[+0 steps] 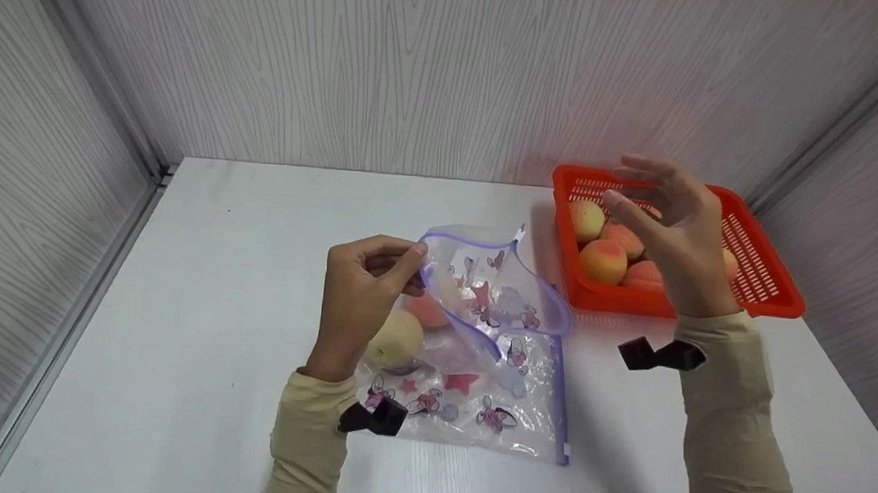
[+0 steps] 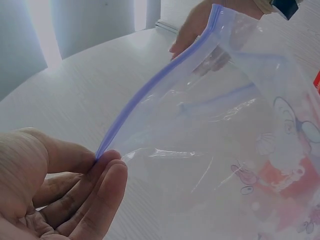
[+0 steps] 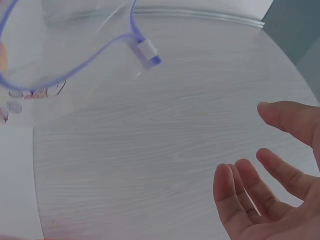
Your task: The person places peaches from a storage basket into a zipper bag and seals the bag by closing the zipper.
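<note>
My left hand [image 1: 365, 295] pinches the purple rim of a clear zip bag [image 1: 482, 286] between thumb and fingers. The bag's mouth gapes, and its white slider [image 3: 147, 49] shows at one corner in the right wrist view. Inside or behind the film are a pale yellow peach [image 1: 396, 340] and a reddish one [image 1: 426, 310]; which of the two I cannot tell. My right hand [image 1: 680, 233] hangs above the red basket [image 1: 771, 294], fingers spread and slightly bent, holding nothing. Several peaches [image 1: 603, 262] lie in that basket, some hidden by the hand.
Beneath the held bag, another printed zip bag [image 1: 497, 422] with a purple edge lies flat on the white table [image 1: 203, 302]. Grey wood-grain panels [image 1: 418, 72] rise behind the table and at both sides. The basket stands at the back right.
</note>
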`<action>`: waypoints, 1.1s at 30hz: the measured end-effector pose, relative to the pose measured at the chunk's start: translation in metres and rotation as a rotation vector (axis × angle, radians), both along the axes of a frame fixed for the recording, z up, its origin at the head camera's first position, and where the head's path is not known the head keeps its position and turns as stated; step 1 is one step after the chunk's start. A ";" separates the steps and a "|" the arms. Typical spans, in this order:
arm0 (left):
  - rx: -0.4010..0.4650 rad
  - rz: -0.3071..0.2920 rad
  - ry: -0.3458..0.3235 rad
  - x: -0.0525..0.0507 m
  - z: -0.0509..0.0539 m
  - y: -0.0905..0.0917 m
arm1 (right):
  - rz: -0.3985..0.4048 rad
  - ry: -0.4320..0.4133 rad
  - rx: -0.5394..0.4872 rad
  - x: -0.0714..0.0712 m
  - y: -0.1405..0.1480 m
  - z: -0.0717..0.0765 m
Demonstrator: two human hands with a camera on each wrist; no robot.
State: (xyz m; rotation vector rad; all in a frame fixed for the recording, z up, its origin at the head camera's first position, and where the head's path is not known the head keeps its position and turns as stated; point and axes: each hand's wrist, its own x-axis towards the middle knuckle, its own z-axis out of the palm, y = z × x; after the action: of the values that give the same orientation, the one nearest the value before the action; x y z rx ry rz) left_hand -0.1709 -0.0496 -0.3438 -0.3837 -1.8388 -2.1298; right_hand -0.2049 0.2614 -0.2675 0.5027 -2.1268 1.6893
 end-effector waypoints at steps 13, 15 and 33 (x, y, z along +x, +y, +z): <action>-0.002 -0.002 -0.012 0.000 -0.001 0.000 | -0.396 -0.149 0.407 -0.055 0.041 -0.049; 0.001 -0.005 -0.016 0.000 -0.001 0.000 | -0.397 -0.224 0.446 -0.061 0.047 -0.058; -0.022 -0.018 -0.004 0.002 0.001 0.004 | -0.281 -0.704 0.737 -0.081 0.077 -0.098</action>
State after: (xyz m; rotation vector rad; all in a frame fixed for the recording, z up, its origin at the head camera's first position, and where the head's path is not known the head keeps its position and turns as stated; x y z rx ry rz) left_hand -0.1691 -0.0457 -0.3426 -0.4022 -1.8690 -2.1253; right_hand -0.2858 0.3380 -0.3651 -0.2715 -3.1369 0.9482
